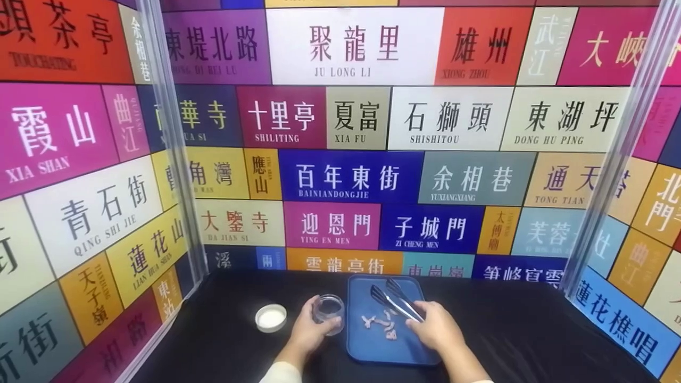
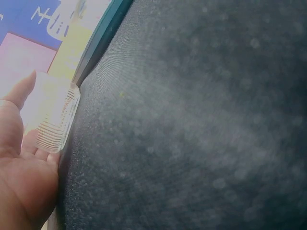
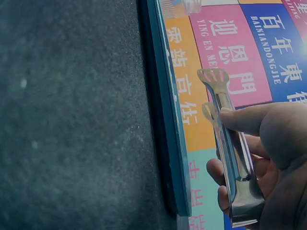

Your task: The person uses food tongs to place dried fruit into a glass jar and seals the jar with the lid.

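Observation:
My left hand (image 1: 310, 330) grips a small clear jar (image 1: 331, 304) round its side, thumb across the front, just left of a blue tray (image 1: 367, 348). The left wrist view shows the jar's ridged clear wall (image 2: 55, 129) between thumb and fingers. In my right hand (image 1: 437, 325) are metal tongs (image 3: 235, 153), held between thumb and fingers. Their slotted tips are apart, with nothing between them, and point over the tray's far half. Several pale pinkish strips (image 1: 391, 335), like bits of meat, lie on the tray near the tongs.
A round white lid or shallow dish (image 1: 271, 317) sits on the black cloth (image 1: 223, 340) left of the jar. Behind and at both sides stand panels of coloured name signs (image 1: 351, 177). Clear upright strips (image 1: 178, 138) mark the corners.

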The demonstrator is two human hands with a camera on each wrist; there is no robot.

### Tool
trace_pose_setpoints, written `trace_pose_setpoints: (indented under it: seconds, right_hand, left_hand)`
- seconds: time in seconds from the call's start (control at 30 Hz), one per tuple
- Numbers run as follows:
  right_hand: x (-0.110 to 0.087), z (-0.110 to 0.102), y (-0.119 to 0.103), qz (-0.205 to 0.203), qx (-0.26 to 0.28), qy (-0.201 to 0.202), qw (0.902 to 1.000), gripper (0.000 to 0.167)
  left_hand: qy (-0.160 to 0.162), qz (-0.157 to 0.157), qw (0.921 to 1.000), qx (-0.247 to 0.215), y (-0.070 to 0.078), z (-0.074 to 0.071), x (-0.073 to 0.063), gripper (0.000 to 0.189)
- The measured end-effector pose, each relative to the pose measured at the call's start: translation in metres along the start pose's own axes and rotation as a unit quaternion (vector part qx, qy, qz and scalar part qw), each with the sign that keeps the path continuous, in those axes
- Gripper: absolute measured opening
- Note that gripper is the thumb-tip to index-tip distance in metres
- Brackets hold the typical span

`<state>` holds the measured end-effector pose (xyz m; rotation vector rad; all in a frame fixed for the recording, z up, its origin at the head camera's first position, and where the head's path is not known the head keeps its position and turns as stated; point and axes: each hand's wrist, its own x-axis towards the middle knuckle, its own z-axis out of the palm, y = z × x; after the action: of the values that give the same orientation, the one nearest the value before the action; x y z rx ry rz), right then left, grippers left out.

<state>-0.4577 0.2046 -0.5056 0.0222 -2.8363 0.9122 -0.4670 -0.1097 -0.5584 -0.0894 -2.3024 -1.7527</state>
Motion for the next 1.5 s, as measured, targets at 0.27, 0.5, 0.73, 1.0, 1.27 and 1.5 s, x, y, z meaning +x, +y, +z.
trace_pose_setpoints:
  seconds: [0.27, 0.5, 0.73, 1.0, 1.27, 1.5]
  right_hand:
    - [0.001, -0.004, 0.01, 0.04, -0.003, -0.017, 0.999, 0.058]
    - [0.0, -0.004, 0.015, 0.046, -0.019, -0.023, 0.9985, 0.056]
    - [-0.001, -0.005, 0.019, 0.051, -0.031, -0.028, 0.9978, 0.054]
    - [-0.003, -0.006, 0.018, 0.056, -0.044, -0.038, 0.9967, 0.05]
    - [-0.005, -0.006, 0.015, 0.05, -0.046, -0.03, 0.9972, 0.044]
    - [-0.007, -0.005, 0.016, 0.038, -0.053, -0.018, 0.9977, 0.042]
  left_hand:
    - [-0.001, 0.009, 0.9999, -0.01, 0.004, 0.001, -0.001, 0.09]
    - [0.001, 0.01, 0.9999, -0.007, 0.004, 0.001, -0.001, 0.09]
    - [-0.004, 0.019, 0.9998, -0.007, 0.002, 0.0, -0.002, 0.091]
    - [-0.004, 0.019, 0.9998, -0.008, 0.003, -0.001, -0.002, 0.091]
    - [-0.004, 0.012, 0.9999, -0.006, 0.003, -0.001, -0.002, 0.091]
    - [-0.003, 0.01, 0.9999, -0.004, 0.002, -0.001, -0.002, 0.091]
